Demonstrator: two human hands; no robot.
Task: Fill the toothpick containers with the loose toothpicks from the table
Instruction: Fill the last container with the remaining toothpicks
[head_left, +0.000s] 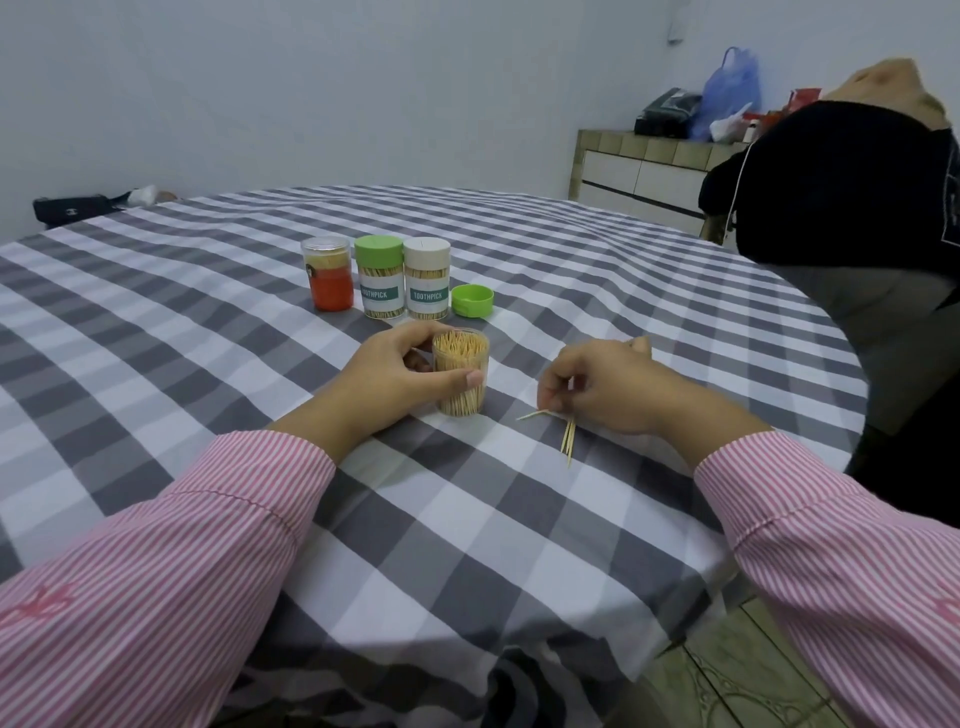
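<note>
You face plain pale walls (363, 78) meeting in a corner at the right. The bench (519, 493) in front of you wears a grey-and-white checked cloth. Against the right wall stands a tiled counter (649, 156) with white fronts, carrying a blue plastic bag (730, 83) and a dark bag (667, 111). A black handbag (72, 208) lies far left. Patterned floor tiles (727, 675) show lower right.

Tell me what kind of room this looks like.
Probably a home dining or kitchen area: a round table under a grey checked tablecloth, a tiled counter with drawers by the wall, and plastic bags piled on it.
</note>
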